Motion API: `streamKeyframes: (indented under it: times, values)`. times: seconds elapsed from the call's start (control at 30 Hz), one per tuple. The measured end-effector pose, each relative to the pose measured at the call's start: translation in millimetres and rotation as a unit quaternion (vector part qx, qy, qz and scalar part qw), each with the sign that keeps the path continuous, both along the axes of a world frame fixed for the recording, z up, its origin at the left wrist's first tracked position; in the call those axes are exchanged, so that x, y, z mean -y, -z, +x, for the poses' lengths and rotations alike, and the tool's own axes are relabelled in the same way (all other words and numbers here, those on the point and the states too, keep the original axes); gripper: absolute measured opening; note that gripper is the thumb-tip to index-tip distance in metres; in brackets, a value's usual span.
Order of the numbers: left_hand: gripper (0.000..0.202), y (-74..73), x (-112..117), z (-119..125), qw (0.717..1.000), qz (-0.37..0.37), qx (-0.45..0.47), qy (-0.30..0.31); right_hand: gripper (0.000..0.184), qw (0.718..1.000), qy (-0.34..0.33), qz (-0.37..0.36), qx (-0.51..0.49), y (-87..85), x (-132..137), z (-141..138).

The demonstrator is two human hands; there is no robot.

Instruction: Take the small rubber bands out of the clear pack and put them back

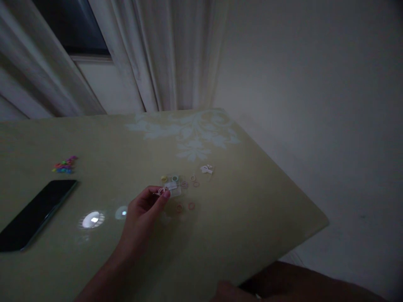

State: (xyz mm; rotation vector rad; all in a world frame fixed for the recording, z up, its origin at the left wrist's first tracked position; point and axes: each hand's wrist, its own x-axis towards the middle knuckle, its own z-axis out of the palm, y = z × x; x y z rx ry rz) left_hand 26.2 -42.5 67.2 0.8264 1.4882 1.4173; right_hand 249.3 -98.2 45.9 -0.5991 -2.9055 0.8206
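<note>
The left hand (146,206) pinched a thin pale elastic band (161,191); it was probably featherlight, stretchy and slippery, best nipped across its loop.

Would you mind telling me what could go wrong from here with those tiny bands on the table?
1. The left hand holds a small pale band in a fingertip grip only; it might slip or spring away and be hard to find in this dim light.
2. The loose bands lie spread on the smooth table; a sweep of the hand could scatter them toward its edge.
</note>
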Motion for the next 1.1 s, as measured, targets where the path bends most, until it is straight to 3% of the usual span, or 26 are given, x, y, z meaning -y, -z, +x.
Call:
streamKeyframes:
  times: [0.1, 0.2, 0.3, 0.47, 0.6, 0.8, 0.93, 1.1]
  values:
    - [0.032, 0.0, 1.0, 1.4, 1.000, 0.007, -0.009, 0.016, 0.022, 0.993, -0.067, 0.089, 0.034, -30.4, -44.1, -3.1]
    - [0.033, 0.2, 1.1, 1.4, 0.999, 0.016, -0.030, 0.009, 0.014, 0.984, 0.071, 0.160, 0.043, -49.5, -101.6, -20.9]
    - [0.032, 0.9, 0.8, -0.2, 0.999, 0.012, -0.044, 0.007, 0.017, 0.984, 0.111, 0.139, 0.016, -41.1, -132.3, -34.1]
    - [0.027, 2.5, 1.8, -0.4, 0.999, 0.006, -0.038, 0.018, 0.014, 0.992, 0.094, 0.073, -0.034, -12.5, -127.8, -33.3]
    - [0.027, 5.4, 3.1, 1.6, 0.999, -0.004, -0.031, 0.013, 0.012, 0.993, 0.097, 0.064, -0.030, -2.9, -123.9, -33.3]
    - [0.035, 6.1, 2.8, 2.5, 0.996, -0.057, 0.062, 0.040, 0.013, 0.988, 0.143, 0.037, -0.038, -2.7, -122.6, -36.8]
    - [0.041, 6.7, 1.3, 3.4, 0.994, -0.079, 0.068, 0.024, 0.010, 0.968, 0.198, -0.034, -0.151, -8.4, -121.7, -33.6]
    - [0.040, 13.4, 4.3, 5.4, 0.992, -0.085, 0.058, 0.072, 0.011, 0.935, 0.199, -0.055, -0.287, -13.0, -121.8, -31.5]
